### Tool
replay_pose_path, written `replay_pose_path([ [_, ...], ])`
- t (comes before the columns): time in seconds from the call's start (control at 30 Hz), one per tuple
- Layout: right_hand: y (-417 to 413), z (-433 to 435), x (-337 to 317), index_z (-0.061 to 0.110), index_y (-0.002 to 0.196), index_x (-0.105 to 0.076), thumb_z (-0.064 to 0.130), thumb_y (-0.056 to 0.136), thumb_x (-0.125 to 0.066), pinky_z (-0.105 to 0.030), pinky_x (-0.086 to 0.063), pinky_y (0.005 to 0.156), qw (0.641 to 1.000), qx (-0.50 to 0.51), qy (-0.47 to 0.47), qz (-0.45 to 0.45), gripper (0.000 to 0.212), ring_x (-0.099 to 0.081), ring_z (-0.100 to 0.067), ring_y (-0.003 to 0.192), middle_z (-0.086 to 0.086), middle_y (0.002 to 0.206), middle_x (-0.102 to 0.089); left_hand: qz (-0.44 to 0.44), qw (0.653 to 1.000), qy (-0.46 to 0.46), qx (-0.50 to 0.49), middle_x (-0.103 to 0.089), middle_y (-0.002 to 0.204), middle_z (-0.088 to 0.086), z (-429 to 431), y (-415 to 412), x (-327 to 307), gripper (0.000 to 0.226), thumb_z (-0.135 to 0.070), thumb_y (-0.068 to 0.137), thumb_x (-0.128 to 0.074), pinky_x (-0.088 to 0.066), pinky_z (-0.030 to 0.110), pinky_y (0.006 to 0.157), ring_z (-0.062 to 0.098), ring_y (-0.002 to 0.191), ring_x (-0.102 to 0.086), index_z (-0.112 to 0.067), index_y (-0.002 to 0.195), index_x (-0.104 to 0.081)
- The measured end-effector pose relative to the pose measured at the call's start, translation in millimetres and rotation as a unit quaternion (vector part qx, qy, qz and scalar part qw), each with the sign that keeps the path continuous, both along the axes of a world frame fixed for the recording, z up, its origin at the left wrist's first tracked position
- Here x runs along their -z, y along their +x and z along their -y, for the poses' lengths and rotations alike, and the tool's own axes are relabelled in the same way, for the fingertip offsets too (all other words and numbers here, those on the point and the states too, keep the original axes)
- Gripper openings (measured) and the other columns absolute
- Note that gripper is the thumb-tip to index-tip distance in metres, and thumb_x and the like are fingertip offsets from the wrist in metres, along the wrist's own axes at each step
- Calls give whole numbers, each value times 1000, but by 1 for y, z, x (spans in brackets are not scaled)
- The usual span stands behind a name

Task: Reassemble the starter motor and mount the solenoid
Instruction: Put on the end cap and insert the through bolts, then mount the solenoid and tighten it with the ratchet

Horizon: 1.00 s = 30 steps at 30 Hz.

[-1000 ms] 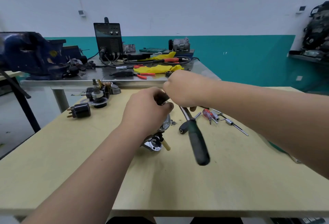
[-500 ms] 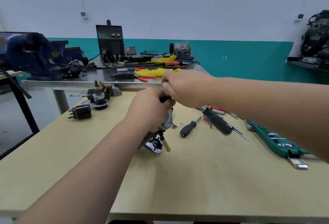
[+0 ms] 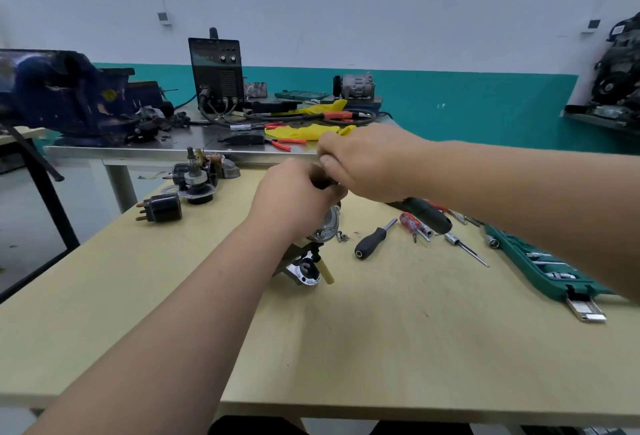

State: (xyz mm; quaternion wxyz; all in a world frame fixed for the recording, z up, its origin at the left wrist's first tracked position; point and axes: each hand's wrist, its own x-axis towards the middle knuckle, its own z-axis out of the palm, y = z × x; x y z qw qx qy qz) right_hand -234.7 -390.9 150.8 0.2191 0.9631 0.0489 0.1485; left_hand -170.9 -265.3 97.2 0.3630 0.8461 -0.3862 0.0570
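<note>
left hand (image 3: 294,199) gripped the starter motor (image 3: 304,269) standing mid-bench (image 3: 381,348); right hand (image 3: 367,161) curled round the ratchet (image 3: 429,216) head, its handle swung rightward since a second earlier, suggesting a bolt being tightened.

Both bare forearms reach in towards the starter motor (image 3: 306,266). The left hand (image 3: 296,201) sits on top of it, fingers curled round its upper end. The right hand (image 3: 369,163) is just above and right of it, knuckles up, gripping a ratchet (image 3: 429,218).
</note>
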Motion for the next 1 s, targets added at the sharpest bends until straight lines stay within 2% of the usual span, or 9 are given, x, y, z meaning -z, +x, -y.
replay_pose_path([
  [0.17, 4, -15, 4, 6, 94, -52, 7, 95, -45, -29, -25, 44, 991, 128, -17, -31, 7, -40, -17, 58, -6, 72, -39, -25, 999, -44, -9, -68, 68, -8, 7, -1, 3, 17, -36, 88, -65, -42, 27, 55, 15, 67, -60, -23, 80, -74],
  [0.3, 11, -17, -2, 4, 104, -63, 2, 94, -43, -24, -25, 43, 978, 185, -31, -88, 22, -39, -14, 57, -3, 65, -41, -22, 997, -46, -54, -71, 78, -4, 15, -2, 3, 17, -38, 88, -64, -49, 29, 63, 17, 76, -64, -24, 84, -74],
  [0.43, 18, -12, -4, 0, 104, -61, 2, 94, -40, -27, -40, 49, 970, 211, 37, -118, 23, -62, -25, 73, -10, 75, -55, -18, 996, -24, -83, -71, 79, -1, 23, -4, 2, 21, -40, 89, -63, -54, 32, 67, 21, 78, -65, -22, 85, -73],
  [0.53, 18, -2, 0, 7, 90, -51, 7, 99, -37, -26, -35, 45, 972, 187, 119, -70, 16, -53, -20, 60, -7, 68, -50, -3, 995, 17, -103, -69, 80, -1, 26, -4, -1, 22, -42, 91, -60, -48, 28, 59, 21, 77, -64, -23, 88, -70],
  [0.63, 8, 16, 7, 13, 74, -47, 28, 103, -31, -27, -34, 49, 961, 143, 238, 0, 36, -44, -19, 54, -5, 63, -45, -24, 996, 17, -84, -68, 81, -2, 23, 3, -2, 15, -41, 89, -63, -50, 30, 62, 19, 78, -64, -26, 89, -67],
  [0.73, -11, 50, 19, 13, 70, -45, 28, 101, -32, -26, -35, 49, 938, 174, 290, 73, 38, -44, -15, 57, -5, 68, -49, -52, 996, 1, -67, -69, 83, -2, 20, 14, -4, 14, -34, 88, -63, -52, 29, 62, 17, 79, -64, -24, 94, -70],
  [0.8, -27, 72, 36, 13, 75, -44, 18, 101, -34, -29, -42, 55, 937, 241, 254, -1, 29, -48, -16, 65, -9, 79, -53, -90, 994, -15, -61, -66, 78, -4, 20, 22, -4, 15, -36, 88, -62, -45, 26, 55, 14, 71, -60, -24, 93, -69],
  [0.9, -40, 99, 80, 14, 101, -51, 13, 101, -37, -34, -50, 82, 914, 310, 222, -136, 14, -57, -20, 89, -10, 102, -60, -145, 985, -64, -60, -60, 64, -5, 21, 33, -5, 34, -52, 91, -54, -40, 24, 53, 12, 57, -53, -22, 89, -69],
  [1.0, -47, 112, 110, 22, 110, -58, 26, 103, -38, -24, -43, 78, 901, 295, 242, -204, 22, -55, -12, 92, -2, 108, -61, -118, 991, -62, -17, -66, 82, -10, 13, 48, 6, 52, -73, 87, -38, -43, 24, 54, 4, 66, -59, -31, 97, -67],
])
